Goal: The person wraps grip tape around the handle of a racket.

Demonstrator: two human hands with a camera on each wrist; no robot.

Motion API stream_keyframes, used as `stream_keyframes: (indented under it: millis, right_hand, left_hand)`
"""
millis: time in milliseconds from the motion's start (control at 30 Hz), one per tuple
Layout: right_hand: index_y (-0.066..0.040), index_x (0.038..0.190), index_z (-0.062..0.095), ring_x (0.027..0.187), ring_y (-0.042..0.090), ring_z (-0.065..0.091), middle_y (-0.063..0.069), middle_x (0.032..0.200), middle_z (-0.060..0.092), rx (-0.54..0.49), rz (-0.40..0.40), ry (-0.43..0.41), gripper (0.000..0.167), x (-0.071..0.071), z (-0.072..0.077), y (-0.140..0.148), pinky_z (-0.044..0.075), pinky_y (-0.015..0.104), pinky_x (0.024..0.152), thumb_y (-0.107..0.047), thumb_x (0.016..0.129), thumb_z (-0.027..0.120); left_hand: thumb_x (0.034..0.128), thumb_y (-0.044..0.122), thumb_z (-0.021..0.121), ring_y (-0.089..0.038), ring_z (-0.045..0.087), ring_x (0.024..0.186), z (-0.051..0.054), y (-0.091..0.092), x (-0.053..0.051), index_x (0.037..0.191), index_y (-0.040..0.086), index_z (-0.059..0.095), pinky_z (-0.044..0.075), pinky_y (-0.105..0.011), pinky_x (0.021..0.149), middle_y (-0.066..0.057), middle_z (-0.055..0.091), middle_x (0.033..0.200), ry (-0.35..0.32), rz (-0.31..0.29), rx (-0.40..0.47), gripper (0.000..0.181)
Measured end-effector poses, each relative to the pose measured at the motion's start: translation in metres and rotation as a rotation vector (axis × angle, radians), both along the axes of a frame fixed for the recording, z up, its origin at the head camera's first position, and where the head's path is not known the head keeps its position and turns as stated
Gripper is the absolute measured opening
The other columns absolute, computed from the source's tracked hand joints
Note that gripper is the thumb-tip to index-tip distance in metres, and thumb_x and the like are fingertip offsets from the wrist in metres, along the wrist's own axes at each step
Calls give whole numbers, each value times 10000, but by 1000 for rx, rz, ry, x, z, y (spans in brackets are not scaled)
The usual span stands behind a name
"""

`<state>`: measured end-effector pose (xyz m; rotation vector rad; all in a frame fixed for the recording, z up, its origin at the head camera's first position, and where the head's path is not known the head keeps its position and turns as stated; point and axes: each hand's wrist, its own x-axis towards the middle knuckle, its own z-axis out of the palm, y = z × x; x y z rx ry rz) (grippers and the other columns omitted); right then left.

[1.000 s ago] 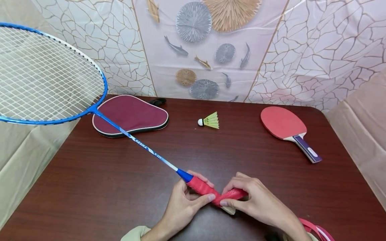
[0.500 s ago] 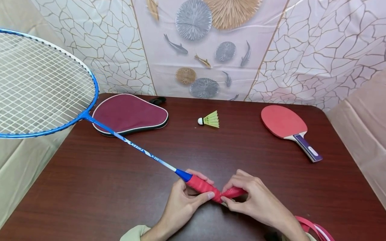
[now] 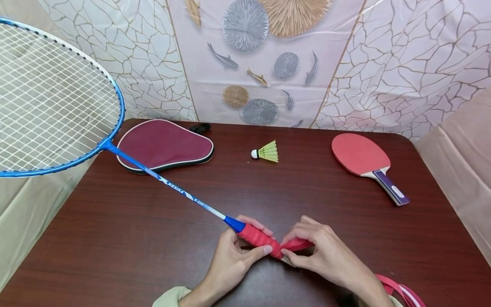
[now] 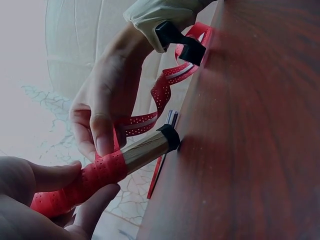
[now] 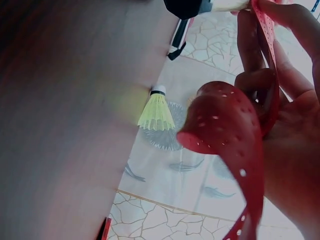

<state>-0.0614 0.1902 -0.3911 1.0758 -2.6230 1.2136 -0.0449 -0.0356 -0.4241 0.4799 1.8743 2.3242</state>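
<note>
A blue and white badminton racket (image 3: 174, 187) slants up to the left, its strung head over the table's left side. My left hand (image 3: 232, 260) grips the handle, thumb on the red wrap. Perforated red grip tape (image 4: 107, 170) covers the upper handle, while bare wood (image 4: 147, 150) and a black butt cap (image 4: 170, 137) show at the end in the left wrist view. My right hand (image 3: 326, 251) pinches the tape between thumb and fingers where it leaves the handle. The loose tape (image 5: 220, 120) hangs in twists beside that hand in the right wrist view.
A maroon paddle case (image 3: 165, 145) lies at the back left, partly behind the racket shaft. Near the back middle sits a yellow shuttlecock (image 3: 265, 152). A red table tennis paddle (image 3: 362, 155) rests at the right. More tape (image 3: 402, 292) coils by the right forearm.
The racket head has shifted left and the handle has turned slightly in my left hand. My right hand has drawn the tape round the handle, keeping its pinch.
</note>
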Motion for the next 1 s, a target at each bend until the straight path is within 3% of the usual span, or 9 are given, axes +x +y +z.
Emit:
stream_keyframes:
  millis: [300,467,733,933,1000]
  right_hand:
    - [-318,917,707,751,13,542,-176,850,591,-19,-53,-5,219,0,-3,0,495,215,574,-185,801,835]
    - [-313,944,715,732,29,541,-169,855,589,-37,-22,-42,183,-1,-3,1,496,231,554,-216,827,815]
    - [-292,967,726,736,56,540,-169,862,621,-52,31,-70,176,-3,-2,5,483,227,543,-163,860,780]
    - [-321,960,725,704,63,554,-150,853,604,-19,-18,-157,137,-1,0,6,485,224,545,-296,842,791]
    - [-328,965,722,710,68,561,-141,855,606,-7,-26,-194,153,-1,1,7,494,228,551,-329,831,797]
  left_hand:
    - [859,-18,731,-320,684,958,-2,0,-1,1137,34,534,569,-374,786,-181,680,1084,63,-19,54,344]
    - [858,-50,717,-338,676,979,-1,0,-1,1152,26,513,567,-419,781,-174,675,1104,90,-43,83,366]
    - [866,-35,716,-324,668,1007,2,0,-1,1148,51,504,562,-420,805,-222,655,1110,45,-85,61,364]
    - [857,-113,674,-369,659,1019,-1,-1,-2,1165,0,459,563,-461,774,-254,639,1126,107,-137,122,392]
    - [852,-122,669,-374,655,1034,-1,-1,-3,1158,6,443,563,-461,778,-253,635,1134,85,-158,129,401]
